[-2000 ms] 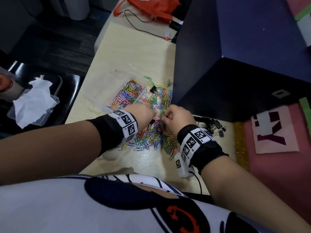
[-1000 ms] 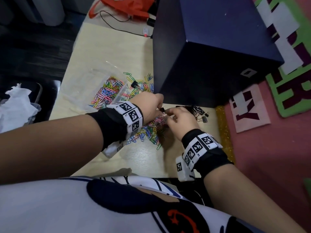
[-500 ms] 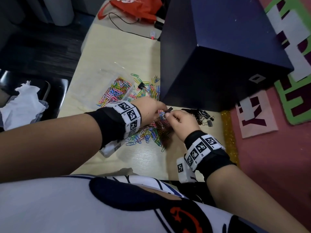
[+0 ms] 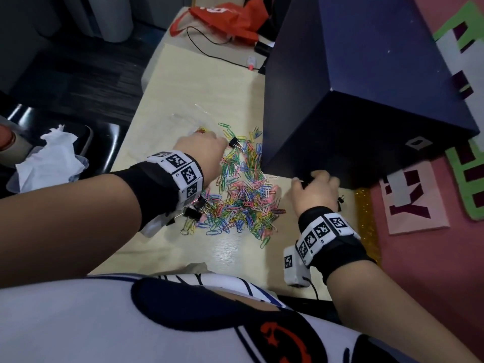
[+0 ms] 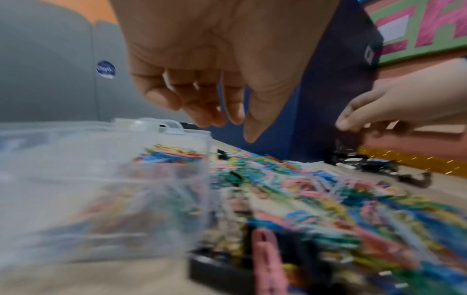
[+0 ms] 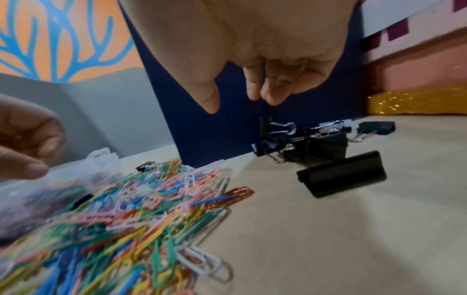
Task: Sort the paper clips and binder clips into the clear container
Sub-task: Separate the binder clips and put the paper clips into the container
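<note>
1 binder clip (image 6: 341, 176) lying crosswise

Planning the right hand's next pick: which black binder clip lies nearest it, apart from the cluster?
The large binder clip lying alone on the table, in front of the tangled cluster by the blue box; the right hand hovers above.

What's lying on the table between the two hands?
The loose heap of coloured paper clips lies between the left hand and right hand, clearest in the head view.
</note>
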